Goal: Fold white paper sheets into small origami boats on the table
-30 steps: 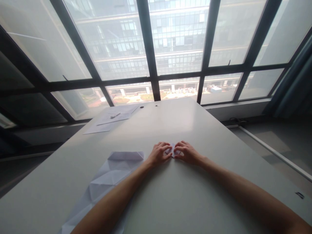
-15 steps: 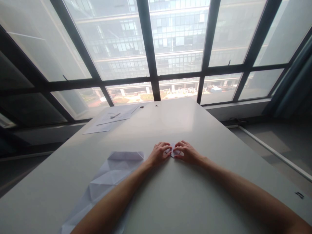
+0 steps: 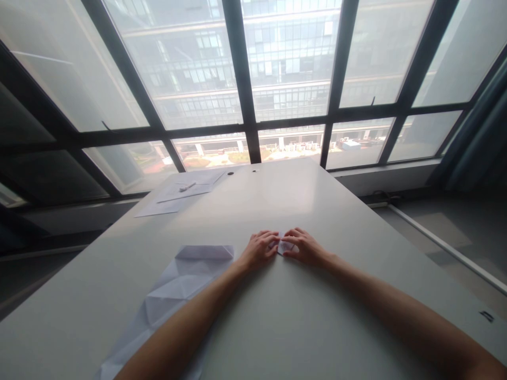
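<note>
Between my hands, on the white table, lies a small piece of folded white paper (image 3: 281,247), mostly covered by my fingers. My left hand (image 3: 261,248) curls over its left side, fingertips pressed on the paper. From the right, my right hand (image 3: 301,247) pinches the other side, with thumb and fingers bent around it. The two hands' fingertips nearly meet over the paper's middle. A large creased sheet of paper (image 3: 170,293) lies left of my left hand, partly under my left forearm.
The white table (image 3: 285,195) runs forward to a wall of windows. Flat paper sheets (image 3: 166,205) with a small white object (image 3: 187,187) on top lie at the far left. A cable hole (image 3: 230,173) sits near the far edge. A small dark mark (image 3: 486,316) is at the right.
My left fingers have closed in slightly and shifted a little over the small folded paper. My right hand stays almost in place. The large creased sheet has not moved.
</note>
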### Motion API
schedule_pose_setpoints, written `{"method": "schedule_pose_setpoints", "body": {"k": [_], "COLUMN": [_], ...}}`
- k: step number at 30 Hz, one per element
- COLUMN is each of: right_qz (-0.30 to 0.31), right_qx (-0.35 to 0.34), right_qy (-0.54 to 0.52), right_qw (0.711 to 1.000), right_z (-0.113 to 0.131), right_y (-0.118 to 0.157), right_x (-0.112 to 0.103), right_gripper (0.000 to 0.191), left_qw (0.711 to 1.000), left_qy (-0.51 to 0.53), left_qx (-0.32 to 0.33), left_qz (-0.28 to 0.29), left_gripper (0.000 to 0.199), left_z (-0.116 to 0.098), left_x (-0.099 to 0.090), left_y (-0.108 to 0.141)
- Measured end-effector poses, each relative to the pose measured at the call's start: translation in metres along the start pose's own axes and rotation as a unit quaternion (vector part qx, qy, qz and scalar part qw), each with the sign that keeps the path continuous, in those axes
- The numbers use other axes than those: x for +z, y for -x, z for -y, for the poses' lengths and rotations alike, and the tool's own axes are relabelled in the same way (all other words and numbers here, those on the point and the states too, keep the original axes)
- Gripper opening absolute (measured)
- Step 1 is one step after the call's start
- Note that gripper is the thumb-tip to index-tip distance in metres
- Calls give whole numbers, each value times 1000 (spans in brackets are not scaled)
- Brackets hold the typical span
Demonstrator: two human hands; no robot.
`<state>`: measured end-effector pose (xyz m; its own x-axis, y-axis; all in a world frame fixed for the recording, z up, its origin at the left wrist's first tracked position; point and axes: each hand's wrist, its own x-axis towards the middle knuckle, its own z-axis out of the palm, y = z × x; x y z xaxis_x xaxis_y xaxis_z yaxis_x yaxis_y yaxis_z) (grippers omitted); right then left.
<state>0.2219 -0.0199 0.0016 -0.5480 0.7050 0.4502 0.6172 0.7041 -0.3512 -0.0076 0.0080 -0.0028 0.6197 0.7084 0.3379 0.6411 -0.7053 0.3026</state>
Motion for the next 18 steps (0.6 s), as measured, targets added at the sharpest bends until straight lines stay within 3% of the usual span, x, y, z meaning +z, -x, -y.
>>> {"method": "schedule_pose_setpoints", "body": {"k": [5, 15, 18], "right_qz": [5, -7, -7], "right_qx": [-2, -6, -5], "right_qy": [1, 3, 5], "right_qw": [1000, 1000, 1000], "right_z": [-2, -6, -5], "right_y": [0, 2, 1], "right_x": [1, 5, 4], "right_gripper": [20, 37, 28], "left_qw": [1000, 1000, 1000], "left_qy": [-2, -19, -18], "left_qx": [-1, 7, 11], "left_qz": [8, 13, 13], "left_gripper": [39, 36, 38], "left_z": [0, -1, -1], "left_x": [-1, -2, -2], "left_y": [0, 1, 1]}}
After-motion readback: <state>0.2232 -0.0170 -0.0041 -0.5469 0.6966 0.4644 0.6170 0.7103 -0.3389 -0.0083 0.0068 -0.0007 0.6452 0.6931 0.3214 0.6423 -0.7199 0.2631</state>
